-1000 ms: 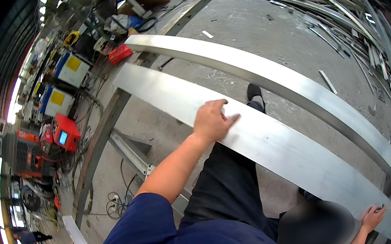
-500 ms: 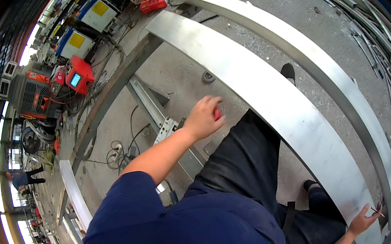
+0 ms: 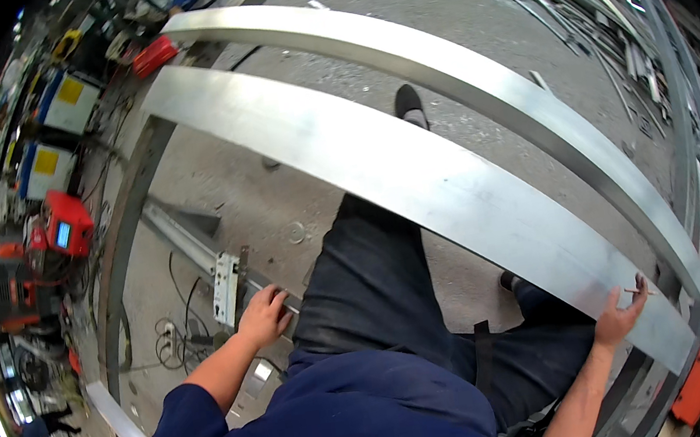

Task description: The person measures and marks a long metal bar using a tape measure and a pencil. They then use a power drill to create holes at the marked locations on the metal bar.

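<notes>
My right hand rests on the near end of a wide, silvery metal strip that curves across in front of me. Between its fingers is a thin, pale stick, too small to name surely. To the left, my left hand is low beside my thigh with curled fingers, next to a metal rail on the frame. What it holds, if anything, is hidden. A pale metal block with holes sits on that rail just beyond the hand. A second curved metal bar lies beyond the strip.
A dark steel frame runs under the strips at the left. Cables lie coiled on the floor. Red welding machines stand far left. Metal offcuts are piled at the far right, and an orange box sits near right.
My left hand has dropped back toward me, down beside the rail; the red thing it held no longer shows. My view has turned rightward. The right hand stays on the strip with the stick.
</notes>
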Available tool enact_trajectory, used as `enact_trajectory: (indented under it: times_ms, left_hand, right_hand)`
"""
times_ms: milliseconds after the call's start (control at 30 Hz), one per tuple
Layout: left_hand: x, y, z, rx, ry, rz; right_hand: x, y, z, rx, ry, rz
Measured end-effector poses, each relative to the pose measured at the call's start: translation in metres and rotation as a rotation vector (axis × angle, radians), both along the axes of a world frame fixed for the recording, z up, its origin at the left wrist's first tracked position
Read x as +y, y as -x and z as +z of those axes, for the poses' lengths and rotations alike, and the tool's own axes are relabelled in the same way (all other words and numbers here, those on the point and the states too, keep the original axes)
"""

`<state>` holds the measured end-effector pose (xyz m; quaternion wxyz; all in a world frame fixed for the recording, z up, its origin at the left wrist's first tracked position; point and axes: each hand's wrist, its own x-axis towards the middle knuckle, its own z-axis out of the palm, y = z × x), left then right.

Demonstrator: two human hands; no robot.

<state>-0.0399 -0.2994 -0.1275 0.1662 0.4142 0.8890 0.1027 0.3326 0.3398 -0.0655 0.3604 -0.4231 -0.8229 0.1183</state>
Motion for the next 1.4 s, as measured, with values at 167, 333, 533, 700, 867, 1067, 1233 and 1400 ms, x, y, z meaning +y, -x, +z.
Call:
enact_trajectory:
  times_ms: [167,333,533,700,867,1067,1233,1400]
  left_hand:
    - [0.047,0.028,0.033,0.074,-0.11,0.013]
    - [0.166,0.114,0.065,0.209,-0.472,0.061]
    - [0.373,0.16,0.115,0.039,-0.339,-0.235]
    - [0.499,0.158,0.098,-0.327,0.309,-0.451]
    - [0.531,0.144,0.093,-0.439,0.661,-0.501]
    - [0.509,0.135,0.137,-0.362,0.517,-0.572]
    - [0.446,0.102,0.208,-0.11,0.418,-0.673]
    - [0.409,0.092,0.236,-0.262,0.485,-0.731]
  right_hand:
    - [0.003,-0.003,-0.006,0.068,0.054,-0.084]
    - [0.002,0.011,0.003,0.039,0.052,-0.127]
    - [0.0,0.009,0.006,0.019,0.065,-0.219]
    - [0.001,0.012,0.006,0.011,0.058,-0.273]
    - [0.001,0.01,0.009,0.019,0.055,-0.248]
    - [0.009,0.016,0.034,0.059,-0.033,-0.082]
    - [0.019,0.022,0.116,-0.284,0.302,0.169]
    - [0.006,0.02,0.164,-0.707,0.702,0.296]
